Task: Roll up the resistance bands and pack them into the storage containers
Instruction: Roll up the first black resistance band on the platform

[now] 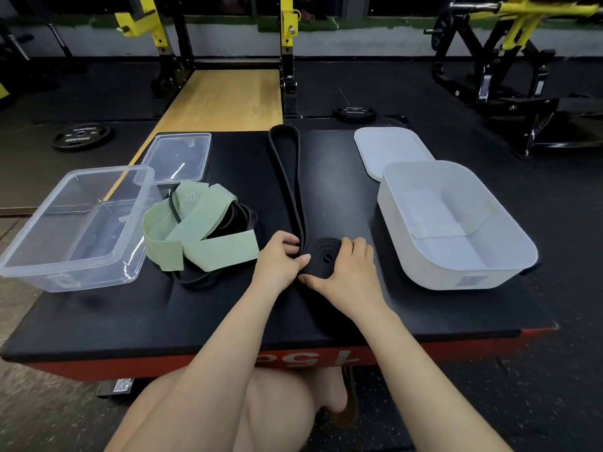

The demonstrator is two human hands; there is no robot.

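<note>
On the tabletop (pixel 98 314), a partly rolled band (pixel 295 197) lies in the middle between both hands. A heap of bands (pixel 199 233) sits left of it, an open container (pixel 75 230) farther left, its lid (pixel 177 158) behind. Another container (pixel 456 223) stands right, lid (pixel 388 148) behind.

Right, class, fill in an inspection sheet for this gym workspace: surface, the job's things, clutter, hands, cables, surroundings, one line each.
Surface: black padded platform with a red front edge.
Job's things: black band partly coiled at the near end, the rest stretched away; green band in a loose heap with thin black bands; clear container and white container, both open with no bands inside, their lids lying behind them.
Clutter: nothing seen.
Hands: left hand and right hand both grip the coil.
Cables: nothing seen.
Surroundings: yellow and black racks, weight plates on the floor.
</note>
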